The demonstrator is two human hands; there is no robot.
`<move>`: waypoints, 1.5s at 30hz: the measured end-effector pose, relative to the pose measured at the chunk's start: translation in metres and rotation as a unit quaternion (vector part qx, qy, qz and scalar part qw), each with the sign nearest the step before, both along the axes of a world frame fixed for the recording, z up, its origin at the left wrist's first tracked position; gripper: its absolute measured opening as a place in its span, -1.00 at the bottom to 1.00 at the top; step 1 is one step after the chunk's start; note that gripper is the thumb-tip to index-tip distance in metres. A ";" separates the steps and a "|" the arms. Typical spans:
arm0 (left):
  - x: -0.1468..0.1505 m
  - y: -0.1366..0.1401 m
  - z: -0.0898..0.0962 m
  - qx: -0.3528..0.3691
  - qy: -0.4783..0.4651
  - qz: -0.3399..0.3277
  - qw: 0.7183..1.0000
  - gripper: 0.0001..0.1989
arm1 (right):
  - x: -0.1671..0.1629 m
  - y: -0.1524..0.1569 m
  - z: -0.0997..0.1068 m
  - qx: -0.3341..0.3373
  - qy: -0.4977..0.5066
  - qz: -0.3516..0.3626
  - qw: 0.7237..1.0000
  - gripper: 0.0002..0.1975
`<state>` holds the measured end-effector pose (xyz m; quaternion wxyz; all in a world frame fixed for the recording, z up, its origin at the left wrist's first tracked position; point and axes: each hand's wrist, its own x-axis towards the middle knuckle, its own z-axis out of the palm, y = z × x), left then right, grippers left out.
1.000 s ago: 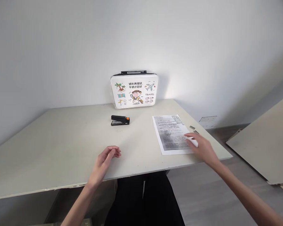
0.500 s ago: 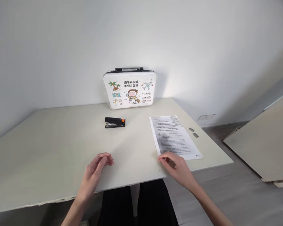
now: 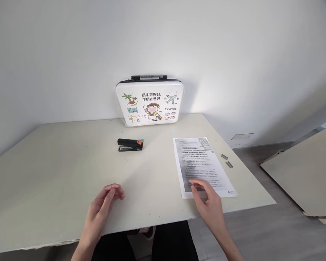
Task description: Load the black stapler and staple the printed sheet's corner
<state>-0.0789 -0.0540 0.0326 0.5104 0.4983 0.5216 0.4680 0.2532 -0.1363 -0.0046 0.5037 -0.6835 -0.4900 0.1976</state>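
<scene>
My left hand (image 3: 104,203) is held low over the front of the table, its fingers loosely bent and nothing visible in them. Over the lower part of a printed sheet of paper (image 3: 197,156) is my right hand (image 3: 208,201), fingers curved, with a gap between thumb and forefinger. Whether it touches the sheet I cannot tell. A black stapler (image 3: 130,144) with an orange part lies beyond my left hand, towards the table's middle. Two small grey strips of staples (image 3: 229,164) rest to the right of the paper.
A white case (image 3: 149,103) with cartoon prints and a black handle stands against the wall at the back of the table (image 3: 57,170). The table's right edge slants past the staple strips. A pale panel (image 3: 304,170) stands on the floor at the right.
My right hand has shifted slightly right, further over the paper, and its thumb and forefinger have parted a little. My left hand sits slightly lower and further left. The view has shifted slightly.
</scene>
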 end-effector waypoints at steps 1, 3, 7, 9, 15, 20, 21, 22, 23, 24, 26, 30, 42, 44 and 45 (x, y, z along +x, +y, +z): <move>0.000 0.000 -0.001 0.004 0.000 -0.003 1.000 -0.64 | 0.000 0.001 0.000 0.003 -0.005 0.001 1.000 -0.80; -0.001 0.000 -0.002 0.013 0.002 -0.013 1.000 -0.65 | -0.002 0.002 0.001 0.008 -0.016 0.003 1.000 -0.81; -0.005 -0.002 -0.001 0.037 0.053 -0.046 0.997 -0.61 | -0.006 0.002 0.001 0.008 -0.034 0.011 0.999 -0.77; -0.007 -0.003 0.001 0.047 0.098 -0.069 0.992 -0.58 | -0.008 0.003 -0.002 0.009 -0.043 0.014 0.999 -0.75; -0.008 -0.006 0.009 0.060 0.131 -0.099 0.985 -0.62 | -0.011 0.003 -0.005 0.034 -0.067 0.008 0.997 -0.75; -0.010 -0.004 0.004 0.067 0.117 -0.088 0.987 -0.66 | -0.012 0.001 -0.001 0.017 -0.040 0.006 0.999 -0.73; -0.010 -0.004 0.003 0.066 0.119 -0.088 0.987 -0.67 | -0.010 0.000 0.000 0.012 -0.034 0.007 0.999 -0.72; -0.010 -0.003 0.002 0.066 0.122 -0.090 0.986 -0.66 | -0.008 -0.002 0.001 0.007 -0.032 0.008 0.999 -0.72; -0.010 -0.003 0.002 0.064 0.126 -0.092 0.986 -0.66 | -0.005 -0.004 0.002 0.002 -0.035 0.011 0.999 -0.71; -0.010 -0.003 0.002 0.062 0.130 -0.095 0.985 -0.65 | 0.000 -0.005 0.003 -0.002 -0.044 0.013 0.999 -0.70; -0.010 -0.004 0.004 0.055 0.136 -0.099 0.984 -0.64 | 0.013 -0.009 0.004 -0.013 -0.086 0.020 0.996 -0.67; -0.009 -0.004 0.007 0.047 0.142 -0.092 0.984 -0.62 | 0.047 -0.013 0.001 -0.036 -0.196 0.013 0.980 -0.60; -0.011 -0.003 0.003 0.047 0.146 -0.100 0.983 -0.67 | 0.085 -0.009 -0.030 -0.128 -0.373 0.050 0.918 -0.38; -0.011 -0.002 0.003 0.049 0.146 -0.101 0.983 -0.67 | 0.077 -0.013 -0.032 -0.132 -0.391 0.052 0.909 -0.38; -0.011 -0.002 0.004 0.050 0.147 -0.101 0.983 -0.67 | 0.071 -0.017 -0.032 -0.130 -0.401 0.052 0.905 -0.38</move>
